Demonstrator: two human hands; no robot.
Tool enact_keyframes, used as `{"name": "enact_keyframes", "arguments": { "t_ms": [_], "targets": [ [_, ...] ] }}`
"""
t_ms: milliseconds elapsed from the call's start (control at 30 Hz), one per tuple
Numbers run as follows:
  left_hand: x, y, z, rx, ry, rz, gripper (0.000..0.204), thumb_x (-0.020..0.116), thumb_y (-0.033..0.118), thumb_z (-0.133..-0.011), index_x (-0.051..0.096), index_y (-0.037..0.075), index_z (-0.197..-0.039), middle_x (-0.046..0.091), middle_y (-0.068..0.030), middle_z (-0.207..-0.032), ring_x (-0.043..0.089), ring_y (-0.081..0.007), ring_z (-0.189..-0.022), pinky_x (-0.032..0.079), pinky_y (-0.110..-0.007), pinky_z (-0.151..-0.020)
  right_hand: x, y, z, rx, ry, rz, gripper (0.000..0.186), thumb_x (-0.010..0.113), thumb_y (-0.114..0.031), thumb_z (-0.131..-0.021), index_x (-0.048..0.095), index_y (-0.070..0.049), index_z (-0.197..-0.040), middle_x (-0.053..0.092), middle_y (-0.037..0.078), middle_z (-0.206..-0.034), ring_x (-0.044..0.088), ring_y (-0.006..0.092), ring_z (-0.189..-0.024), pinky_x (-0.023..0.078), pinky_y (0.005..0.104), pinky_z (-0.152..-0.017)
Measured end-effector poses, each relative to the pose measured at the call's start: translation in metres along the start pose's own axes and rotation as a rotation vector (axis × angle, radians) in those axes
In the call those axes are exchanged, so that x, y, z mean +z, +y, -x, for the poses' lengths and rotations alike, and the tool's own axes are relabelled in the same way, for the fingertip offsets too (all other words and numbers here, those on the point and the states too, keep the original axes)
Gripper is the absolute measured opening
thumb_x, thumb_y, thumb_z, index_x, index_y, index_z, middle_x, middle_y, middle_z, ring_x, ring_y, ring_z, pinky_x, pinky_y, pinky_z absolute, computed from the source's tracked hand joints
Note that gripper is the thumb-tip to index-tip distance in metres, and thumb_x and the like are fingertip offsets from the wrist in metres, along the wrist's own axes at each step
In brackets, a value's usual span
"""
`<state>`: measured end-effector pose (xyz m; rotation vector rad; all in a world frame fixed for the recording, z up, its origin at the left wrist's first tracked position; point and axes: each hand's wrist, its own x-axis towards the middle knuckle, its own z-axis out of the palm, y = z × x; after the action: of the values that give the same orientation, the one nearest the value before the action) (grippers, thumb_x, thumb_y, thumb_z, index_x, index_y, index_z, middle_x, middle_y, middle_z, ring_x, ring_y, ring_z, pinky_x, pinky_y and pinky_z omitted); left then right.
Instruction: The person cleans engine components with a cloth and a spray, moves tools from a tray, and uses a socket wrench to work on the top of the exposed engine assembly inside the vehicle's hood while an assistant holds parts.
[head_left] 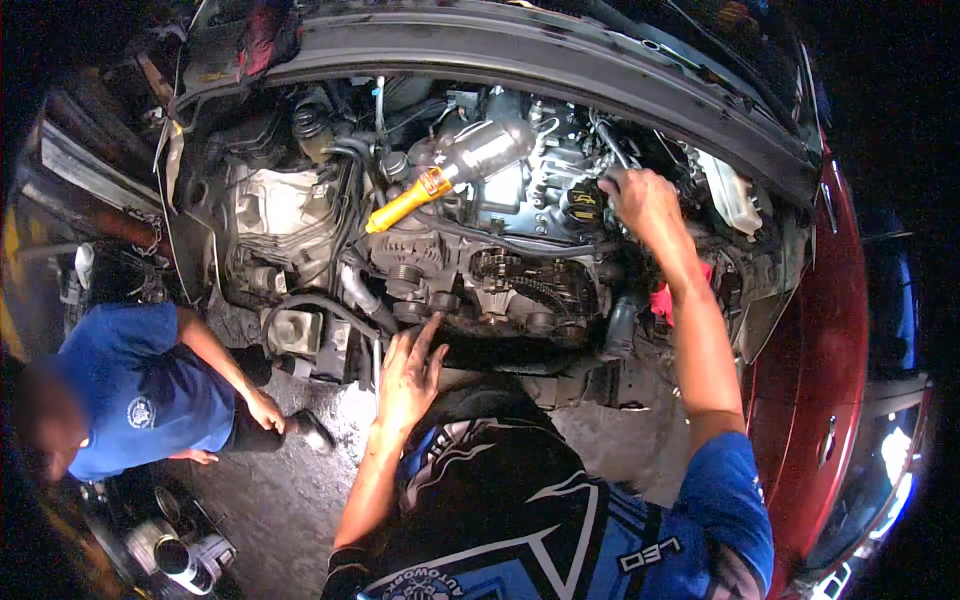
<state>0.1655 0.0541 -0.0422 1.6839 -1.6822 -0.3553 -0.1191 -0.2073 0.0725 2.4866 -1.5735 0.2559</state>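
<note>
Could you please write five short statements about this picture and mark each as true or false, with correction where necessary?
1. The right hand holds a metal bar. True.
2. A red car is at the picture's right side. True.
3. The left hand touches the car. False: it is near the pulleys.
4. Both hands wear gloves. False: both are bare.
5. The co-worker wears a blue shirt. True.

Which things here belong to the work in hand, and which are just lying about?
Apparently in the work:
engine
metal bar, seemingly gripped by right hand
front pulleys, near left hand

Seemingly lying about:
yellow-handled object, on the engine
cylindrical item, lower left
</note>
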Motion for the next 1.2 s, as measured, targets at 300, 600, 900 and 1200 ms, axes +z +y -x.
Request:
{"name": "enact_keyframes", "arguments": {
  "t_ms": [300, 600, 900, 1200],
  "targets": [
    [-0.007, -0.038, 0.028, -0.122, -0.096, -0.014, 0.048, 0.064, 0.019, -0.089, 0.051, 0.015, -0.135, 0.060, -0.0219, -0.100, 0.057, -0.0391, -0.094, 0.047, -0.045, -0.085, 0.025, -0.033, -0.074, -0.293, -0.118, 0.268, 0.022, 0.052, -0.017, -0.084, 0.068, -0.002, -0.083, 0.069, 0.020, -0.081, 0.069, 0.0348, -0.078, 0.056, 0.0455, -0.070],
    [-0.012, -0.063, 0.025, -0.160, -0.125, -0.038, 0.045, 0.062, 0.025, -0.090, 0.053, 0.012, -0.133, 0.062, -0.0258, -0.106, 0.059, -0.0424, -0.100, 0.046, -0.046, -0.093, 0.046, -0.066, -0.087, -0.373, -0.140, 0.361, 0.032, 0.045, -0.020, -0.092, 0.071, -0.005, -0.083, 0.069, 0.018, -0.081, 0.069, 0.0336, -0.077, 0.055, 0.0452, -0.070],
    [-0.011, -0.077, -0.006, -0.057, -0.135, 0.007, 0.043, 0.062, 0.024, -0.090, 0.055, 0.008, -0.130, 0.062, -0.0196, -0.097, 0.060, -0.0391, -0.095, 0.047, -0.044, -0.092, 0.052, -0.076, -0.085, -0.365, -0.174, 0.407, 0.019, 0.053, -0.015, -0.084, 0.071, -0.009, -0.081, 0.069, 0.015, -0.081, 0.069, 0.0301, -0.075, 0.054, 0.0431, -0.064],
    [-0.017, -0.061, -0.036, -0.077, -0.179, 0.182, 0.034, 0.065, 0.024, -0.089, 0.064, 0.005, -0.117, 0.064, -0.0182, -0.106, 0.060, -0.0368, -0.101, 0.047, -0.041, -0.090, 0.040, -0.069, -0.085, -0.344, -0.099, 0.332, 0.020, 0.053, -0.014, -0.081, 0.070, -0.006, -0.074, 0.068, 0.018, -0.074, 0.069, 0.0333, -0.068, 0.055, 0.0449, -0.063]
  ]
}}
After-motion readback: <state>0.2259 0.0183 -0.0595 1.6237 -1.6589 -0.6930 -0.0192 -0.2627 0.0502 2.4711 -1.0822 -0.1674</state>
